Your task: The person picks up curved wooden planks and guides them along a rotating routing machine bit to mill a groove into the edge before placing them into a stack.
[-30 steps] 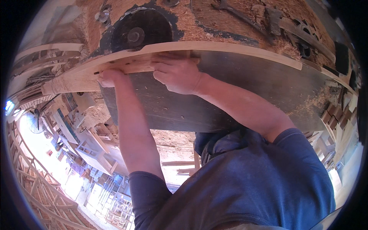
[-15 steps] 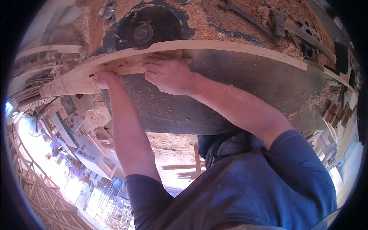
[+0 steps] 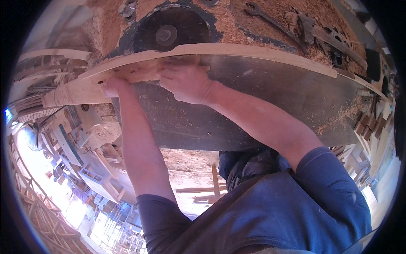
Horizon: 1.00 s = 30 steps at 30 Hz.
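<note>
A flat, pale wooden board (image 3: 69, 94) with small dark holes lies across the dark metal machine table (image 3: 270, 91). Along its far side runs a long, curved wooden strip (image 3: 262, 51). My left hand (image 3: 113, 86) is closed on the board's near edge, fingers curled and partly hidden. Farther right, my right hand (image 3: 184, 82) is closed over the board's narrower end, knuckles up, its fingertips out of sight. Just beyond the strip sits a round dark disc (image 3: 186, 27) with a pale hub, close past both hands.
Sawdust (image 3: 237, 25) covers the machine top at the back. A wrench (image 3: 270, 21) and metal clamp parts (image 3: 330, 40) lie there on the right. Stacked wood pieces (image 3: 370, 127) stand at the right, curved slats (image 3: 46, 63) at the far left. Below is a littered floor (image 3: 190, 163).
The disc and its hub appear slightly farther right in the view. Both hands keep nearly the same place and the same hold on the board.
</note>
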{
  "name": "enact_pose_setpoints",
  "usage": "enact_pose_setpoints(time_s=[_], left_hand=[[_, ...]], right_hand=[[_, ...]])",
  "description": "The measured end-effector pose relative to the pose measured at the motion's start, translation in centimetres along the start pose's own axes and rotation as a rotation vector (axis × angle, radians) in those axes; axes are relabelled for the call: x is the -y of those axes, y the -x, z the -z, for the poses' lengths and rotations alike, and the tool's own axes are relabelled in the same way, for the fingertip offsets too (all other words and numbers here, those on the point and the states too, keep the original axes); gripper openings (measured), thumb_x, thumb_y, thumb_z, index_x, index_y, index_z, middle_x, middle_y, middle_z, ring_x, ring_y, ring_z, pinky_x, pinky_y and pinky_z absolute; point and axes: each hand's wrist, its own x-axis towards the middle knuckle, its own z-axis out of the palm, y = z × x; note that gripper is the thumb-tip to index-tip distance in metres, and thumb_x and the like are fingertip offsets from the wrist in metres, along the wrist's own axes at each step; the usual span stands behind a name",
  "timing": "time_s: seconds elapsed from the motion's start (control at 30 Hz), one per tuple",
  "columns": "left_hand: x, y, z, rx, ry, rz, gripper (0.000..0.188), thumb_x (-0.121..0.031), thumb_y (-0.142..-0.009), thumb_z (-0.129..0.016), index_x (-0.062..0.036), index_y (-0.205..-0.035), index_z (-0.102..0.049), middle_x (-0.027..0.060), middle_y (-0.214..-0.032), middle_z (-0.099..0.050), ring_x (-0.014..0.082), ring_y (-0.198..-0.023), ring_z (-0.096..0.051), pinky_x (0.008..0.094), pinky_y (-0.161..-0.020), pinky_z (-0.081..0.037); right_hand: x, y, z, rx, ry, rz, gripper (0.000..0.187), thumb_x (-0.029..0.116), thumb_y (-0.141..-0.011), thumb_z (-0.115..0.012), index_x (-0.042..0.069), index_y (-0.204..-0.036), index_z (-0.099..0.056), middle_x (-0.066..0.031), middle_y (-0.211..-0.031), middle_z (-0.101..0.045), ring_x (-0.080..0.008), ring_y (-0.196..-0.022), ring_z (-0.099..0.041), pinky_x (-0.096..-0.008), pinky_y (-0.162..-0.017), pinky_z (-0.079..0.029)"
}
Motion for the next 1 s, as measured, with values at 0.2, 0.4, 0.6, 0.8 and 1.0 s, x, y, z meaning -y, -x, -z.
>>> enact_pose_setpoints(time_s=[0.2, 0.4, 0.6, 0.8, 1.0], left_hand=[[-10.8, 4.8, 4.8, -0.185, 1.129, 0.566, 0.032, -0.006, -0.092, -0.048, 0.0044, -0.118, -0.063, 0.024, -0.111, -0.068, 0.0333, -0.09, -0.068, 0.0445, -0.071, -0.06], [-11.5, 5.9, 7.2, -0.202, 1.13, 0.522, 0.027, -0.004, -0.092, -0.049, 0.0059, -0.115, -0.059, 0.0262, -0.112, -0.065, 0.0361, -0.092, -0.069, 0.0469, -0.073, -0.062], [-3.5, 0.9, 0.9, -0.283, 0.948, 0.359, 0.03, -0.005, -0.094, -0.049, 0.0076, -0.121, -0.053, 0.0279, -0.117, -0.062, 0.0386, -0.097, -0.067, 0.0493, -0.081, -0.061], [-6.3, 0.9, 2.4, -0.074, 0.83, 0.386, 0.06, -0.01, -0.085, -0.066, 0.0084, -0.136, -0.04, 0.0309, -0.125, -0.055, 0.0391, -0.108, -0.064, 0.045, -0.089, -0.059], [-11.8, 7.2, 13.1, 0.116, 0.571, 0.502, 0.089, -0.005, -0.072, -0.075, 0.007, -0.146, -0.027, 0.0283, -0.134, -0.049, 0.0372, -0.113, -0.062, 0.0408, -0.089, -0.059]], right_hand=[[-1.4, 0.9, 0.2, 0.013, 0.062, -0.047, 0.015, 0.01, -0.067, -0.068, 0.006, -0.082, -0.067, -0.0054, -0.103, -0.071, -0.0245, -0.111, -0.067, -0.0361, -0.095, -0.055], [-0.9, 0.7, 0.1, 0.011, 0.101, -0.047, 0.018, 0.009, -0.069, -0.07, 0.009, -0.087, -0.069, -0.0029, -0.109, -0.072, -0.0226, -0.111, -0.068, -0.0361, -0.093, -0.056], [0.4, -0.4, -0.5, -0.003, 0.117, 0.014, 0.016, 0.009, -0.074, -0.066, 0.008, -0.09, -0.071, -0.0038, -0.097, -0.07, -0.0231, -0.098, -0.069, -0.0375, -0.082, -0.058], [1.2, 0.2, -0.5, 0.046, 0.039, -0.082, 0.021, 0.005, -0.072, -0.067, 0.007, -0.092, -0.072, -0.005, -0.098, -0.069, -0.0242, -0.107, -0.066, -0.0414, -0.09, -0.056], [6.0, 2.6, -2.7, -0.013, 0.106, -0.14, 0.028, -0.001, -0.067, -0.071, 0.007, -0.094, -0.069, -0.0068, -0.11, -0.07, -0.0267, -0.118, -0.063, -0.0427, -0.105, -0.049]])
